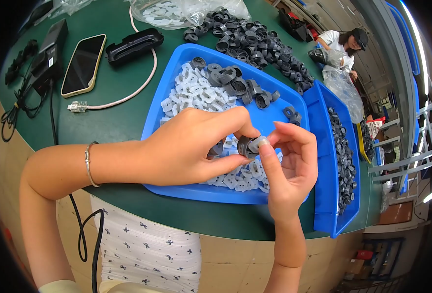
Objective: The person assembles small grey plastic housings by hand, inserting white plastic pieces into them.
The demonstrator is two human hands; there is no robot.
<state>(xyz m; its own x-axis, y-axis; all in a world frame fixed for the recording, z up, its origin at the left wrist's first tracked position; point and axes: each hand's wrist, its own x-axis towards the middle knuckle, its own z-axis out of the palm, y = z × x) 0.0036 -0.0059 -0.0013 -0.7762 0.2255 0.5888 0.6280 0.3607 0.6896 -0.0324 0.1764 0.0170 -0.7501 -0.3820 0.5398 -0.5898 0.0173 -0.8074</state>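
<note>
My left hand point(191, 149) pinches a dark grey plastic ring part point(244, 146) between thumb and forefinger. Another dark grey part point(216, 148) shows in the hollow of the same hand, behind the pinch. With thumb and fingertips, my right hand point(291, 168) holds a small whitish plastic piece point(258, 142) against the ring's opening; how deep it sits is hidden. Both hands are above a blue tray point(269, 116). Inside it lie a heap of small white plastic pieces point(196, 90) and several loose dark grey ring parts point(235, 84).
A blue bin point(326, 200) of dark parts stands right of the tray. More grey rings point(262, 46) are piled behind, beside a clear bag point(189, 12) of white pieces. At left lie a phone point(84, 64), a black case point(134, 45) and cables. A person point(340, 46) sits far right.
</note>
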